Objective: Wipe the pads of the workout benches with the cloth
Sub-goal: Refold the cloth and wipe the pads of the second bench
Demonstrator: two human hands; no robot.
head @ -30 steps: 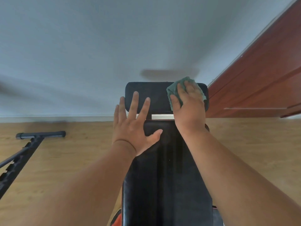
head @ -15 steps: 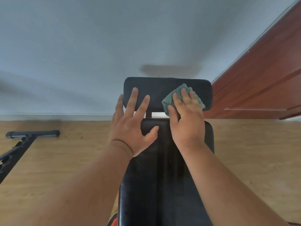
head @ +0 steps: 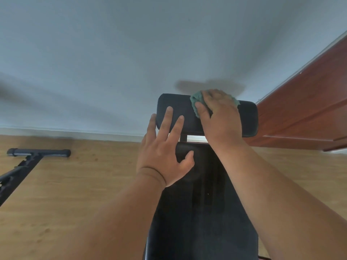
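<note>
A black workout bench runs away from me, with a long back pad (head: 202,212) and a short head pad (head: 247,119) at its far end. My right hand (head: 219,117) presses a teal cloth (head: 197,101) flat onto the top of the head pad, and the cloth shows at the fingertips and the hand's left side. My left hand (head: 165,149) rests flat with spread fingers across the gap between the two pads, thumb on the back pad.
A black metal frame with a crossbar foot (head: 39,152) lies on the wooden floor (head: 75,184) at the left. A pale wall (head: 131,62) stands just behind the bench. A reddish-brown wooden door (head: 304,113) is at the right.
My right hand has slid the cloth from the lower middle of the head pad up to its top edge. My left hand has stayed in place.
</note>
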